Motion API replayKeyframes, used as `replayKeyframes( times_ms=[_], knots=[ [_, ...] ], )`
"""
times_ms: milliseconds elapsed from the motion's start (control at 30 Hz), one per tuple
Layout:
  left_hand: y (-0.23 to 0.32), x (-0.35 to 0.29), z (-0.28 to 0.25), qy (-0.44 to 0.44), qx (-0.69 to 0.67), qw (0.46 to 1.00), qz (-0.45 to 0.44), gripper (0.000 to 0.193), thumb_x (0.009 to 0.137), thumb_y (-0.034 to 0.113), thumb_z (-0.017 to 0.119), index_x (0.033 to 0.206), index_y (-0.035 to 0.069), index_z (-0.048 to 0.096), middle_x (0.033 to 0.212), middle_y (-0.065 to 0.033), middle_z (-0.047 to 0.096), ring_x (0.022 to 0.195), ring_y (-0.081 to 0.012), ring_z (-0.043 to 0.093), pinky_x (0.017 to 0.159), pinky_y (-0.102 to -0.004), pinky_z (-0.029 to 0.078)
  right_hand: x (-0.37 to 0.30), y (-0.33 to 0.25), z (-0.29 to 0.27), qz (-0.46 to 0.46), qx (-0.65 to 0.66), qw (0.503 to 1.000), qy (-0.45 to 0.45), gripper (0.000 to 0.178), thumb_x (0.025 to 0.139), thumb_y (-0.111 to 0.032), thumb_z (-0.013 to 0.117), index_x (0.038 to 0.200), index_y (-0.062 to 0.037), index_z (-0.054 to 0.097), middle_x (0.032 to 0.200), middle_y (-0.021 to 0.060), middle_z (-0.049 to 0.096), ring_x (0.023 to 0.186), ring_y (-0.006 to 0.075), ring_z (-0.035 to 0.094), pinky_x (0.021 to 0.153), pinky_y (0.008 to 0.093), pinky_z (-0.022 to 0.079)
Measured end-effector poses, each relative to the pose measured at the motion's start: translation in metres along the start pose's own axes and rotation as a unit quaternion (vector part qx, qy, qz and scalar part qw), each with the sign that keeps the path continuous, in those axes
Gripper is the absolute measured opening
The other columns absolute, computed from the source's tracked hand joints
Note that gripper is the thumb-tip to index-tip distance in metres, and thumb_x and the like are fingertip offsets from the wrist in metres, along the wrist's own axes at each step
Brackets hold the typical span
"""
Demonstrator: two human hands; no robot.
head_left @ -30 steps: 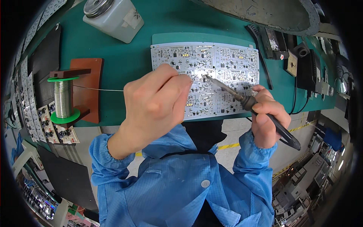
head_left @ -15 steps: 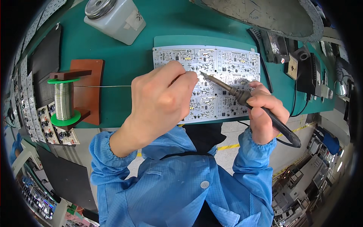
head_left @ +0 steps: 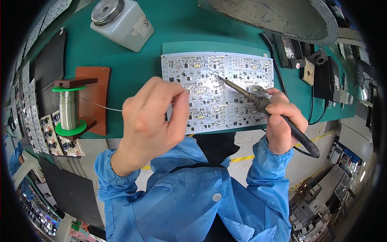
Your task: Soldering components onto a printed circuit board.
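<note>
A white circuit board panel [head_left: 201,86], divided into several matching sections, lies on the green mat. My right hand [head_left: 284,117] is wrapped round the dark handle of a soldering iron [head_left: 240,89], whose tip rests at the panel's upper middle. Over the panel's left edge is my left hand [head_left: 151,115], its fingers pinched on solder wire [head_left: 107,107]. The wire sags from that hand back to a green-rimmed spool [head_left: 69,111] on a reddish-brown stand [head_left: 98,86]. The wire's free end is hidden by my fingers.
A translucent bottle [head_left: 125,26] with a metal lid stands at the far left. A grey curved-rimmed object [head_left: 278,16] overhangs the far right. Beside the panel are a black brush [head_left: 268,38] and a soldering iron stand [head_left: 308,70]. Populated boards [head_left: 60,137] lie at the left.
My left hand has drawn back left from the iron's tip, and the taut solder wire now sags. The right hand and iron have hardly moved.
</note>
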State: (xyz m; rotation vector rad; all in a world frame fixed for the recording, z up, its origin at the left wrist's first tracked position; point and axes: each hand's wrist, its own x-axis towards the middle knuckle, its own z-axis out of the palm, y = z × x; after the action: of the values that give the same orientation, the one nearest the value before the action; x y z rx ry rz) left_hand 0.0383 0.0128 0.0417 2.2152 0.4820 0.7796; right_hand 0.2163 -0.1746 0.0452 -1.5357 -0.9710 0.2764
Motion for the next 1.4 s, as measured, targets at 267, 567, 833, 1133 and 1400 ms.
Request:
replayKeyframes(
  times_ms=[267, 567, 833, 1133, 1400],
  knots=[
    [-0.014, -0.019, -0.011, 0.033, -0.083, 0.985, -0.148, 0.003, 0.089, -0.001, 0.063, 0.089, -0.002, 0.061, 0.069, -0.0028, 0.061, 0.056, -0.0025, 0.052, 0.048, -0.0188, 0.042, -0.02, 0.024, -0.037, -0.028, -0.113, 0.975, 0.191, 0.037, 0.091, -0.022, 0.054, 0.112, 0.007, 0.06, 0.103, 0.02, 0.063, 0.094, 0.0256, 0.059, 0.095, 0.0368, 0.041],
    [-0.018, -0.03, -0.007, 0.048, -0.087, 0.985, -0.142, 0.002, 0.09, -0.001, 0.063, 0.09, -0.003, 0.062, 0.07, -0.0032, 0.061, 0.057, -0.0028, 0.052, 0.048, -0.0185, 0.042, -0.007, 0.039, -0.041, 0.087, -0.231, 0.954, 0.17, 0.045, 0.095, -0.022, 0.055, 0.132, 0.0031, 0.049, 0.12, 0.0205, 0.062, 0.113, 0.0258, 0.057, 0.1, 0.0351, 0.041],
    [-0.017, -0.036, -0.004, 0.017, -0.068, 0.984, -0.166, 0.005, 0.087, 0.003, 0.065, 0.088, -0.001, 0.063, 0.071, -0.007, 0.062, 0.052, -0.0102, 0.054, 0.045, -0.0245, 0.039, -0.026, -0.009, -0.009, -0.085, -0.145, 0.985, 0.051, 0.028, 0.088, -0.025, 0.06, 0.097, 0.0015, 0.062, 0.066, 0.0073, 0.057, 0.064, 0.0154, 0.051, 0.094, 0.0472, 0.041],
    [-0.018, -0.035, -0.003, 0.029, -0.077, 0.988, -0.132, 0.004, 0.085, 0.001, 0.065, 0.086, 0.0, 0.062, 0.073, -0.01, 0.063, 0.057, -0.0191, 0.059, 0.052, -0.0286, 0.045, -0.022, -0.015, 0.017, -0.054, -0.126, 0.99, -0.016, 0.025, 0.086, -0.026, 0.063, 0.091, -0.0016, 0.063, 0.056, 0.0039, 0.054, 0.058, 0.0158, 0.052, 0.092, 0.0501, 0.04],
    [-0.019, -0.033, -0.003, 0.027, -0.076, 0.989, -0.121, 0.004, 0.085, 0.0, 0.065, 0.086, 0.0, 0.062, 0.073, -0.0099, 0.064, 0.058, -0.0201, 0.06, 0.051, -0.0285, 0.044, -0.019, -0.015, 0.019, -0.054, -0.118, 0.991, -0.017, 0.025, 0.086, -0.026, 0.062, 0.09, -0.002, 0.064, 0.054, 0.0034, 0.053, 0.057, 0.0155, 0.052, 0.09, 0.0497, 0.042]
  ],
)
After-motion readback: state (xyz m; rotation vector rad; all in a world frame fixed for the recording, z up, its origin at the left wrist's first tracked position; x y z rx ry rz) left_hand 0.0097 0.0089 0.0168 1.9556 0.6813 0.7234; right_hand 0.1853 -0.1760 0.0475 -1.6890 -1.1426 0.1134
